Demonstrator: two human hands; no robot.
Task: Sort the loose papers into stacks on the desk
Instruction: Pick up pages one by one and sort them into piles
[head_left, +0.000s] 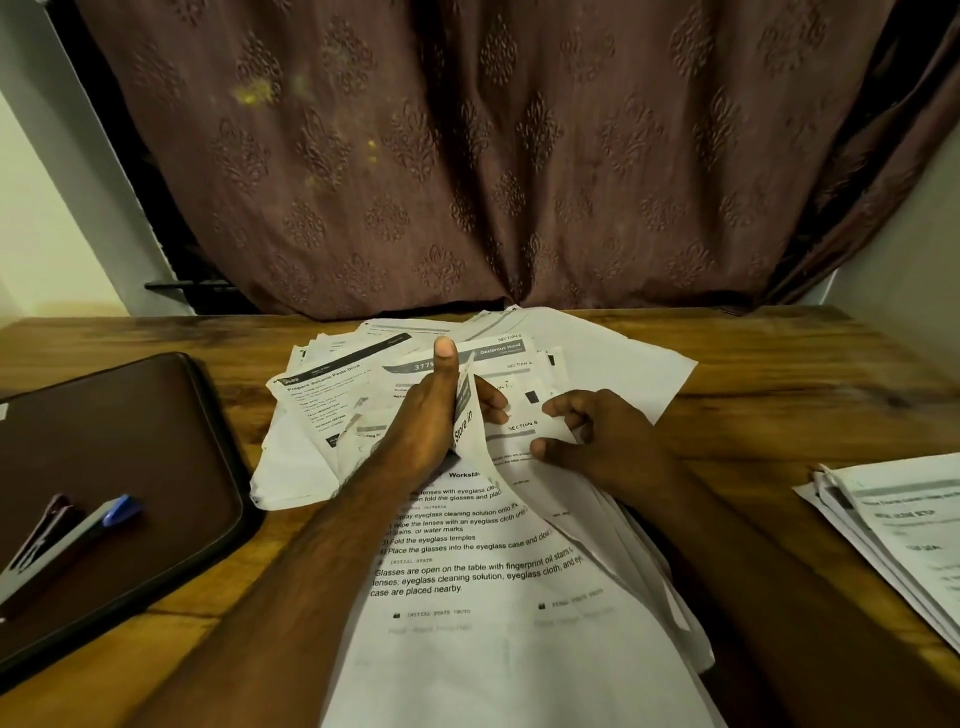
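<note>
Left hand (426, 410), thumb up and fingers wrapped behind, pinched on the raised edge of a curled sheet (467, 415) marked "Store in"; right hand (597, 436), fingers bent, pinching a smaller white slip (558, 423) over the loose pile (498, 364). Pile heaped in the middle of the desk (779, 374), reaching back toward the curtain (467, 156) and spilling forward as large printed pages (488, 582) under both forearms. Best done, by judgement, by peeling one sheet at a time: held near the edge, lifted clear of its neighbours before being drawn sideways, the other hand pressed flat on what remained so nothing dragged along or tore. Curled sheet stood nearly on edge, long axis running roughly from near edge toward the curtain; top of its text impossible to make out. Large pages below lay long axis near to far, headings at the far end, fanned slightly clockwise. One started stack (893, 530) lay at the right edge of the desk, well apart. Dark folder (114, 467) on the left, carrying a blue-capped pen (111, 512).
</note>
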